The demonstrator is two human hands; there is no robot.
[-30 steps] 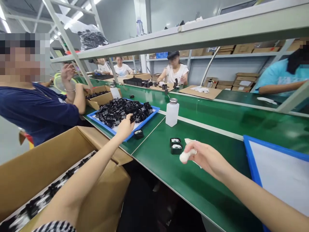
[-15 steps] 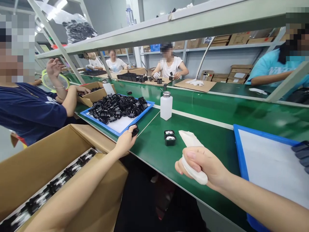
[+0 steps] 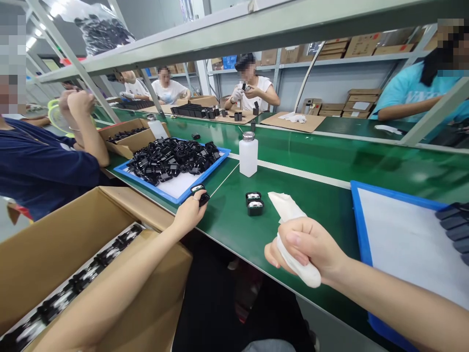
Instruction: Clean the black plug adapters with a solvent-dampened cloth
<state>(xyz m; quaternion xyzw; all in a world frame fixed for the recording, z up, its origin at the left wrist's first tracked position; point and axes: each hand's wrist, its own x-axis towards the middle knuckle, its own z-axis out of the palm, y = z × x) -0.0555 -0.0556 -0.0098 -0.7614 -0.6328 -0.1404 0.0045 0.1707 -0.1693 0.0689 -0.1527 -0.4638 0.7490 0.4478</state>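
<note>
My left hand [image 3: 191, 210] is closed round a black part [image 3: 203, 198] by the near corner of a blue-rimmed tray [image 3: 172, 197]. Another black part with a white inside [image 3: 198, 187] shows just beyond its fingers; whether it is held I cannot tell. My right hand [image 3: 306, 247] grips a white cloth [image 3: 287, 208] in a fist above the green table [image 3: 227, 230]. Two black housings with white insides [image 3: 255, 207] stand one behind the other between my hands. Behind them stands a white bottle with a metal cap [image 3: 248, 155].
Black parts [image 3: 172, 159] are heaped in the left tray. An open carton [image 3: 120, 205] with rows of parts sits at the lower left. A second blue-rimmed tray [image 3: 361, 230] lies right, under an overhead shelf beam [image 3: 220, 46]. A person in navy [image 3: 47, 164] sits left.
The view has shifted slightly. A second black part with a white inside now shows at my left hand. The person at left has raised both hands. My right hand keeps its grip on the cloth.
</note>
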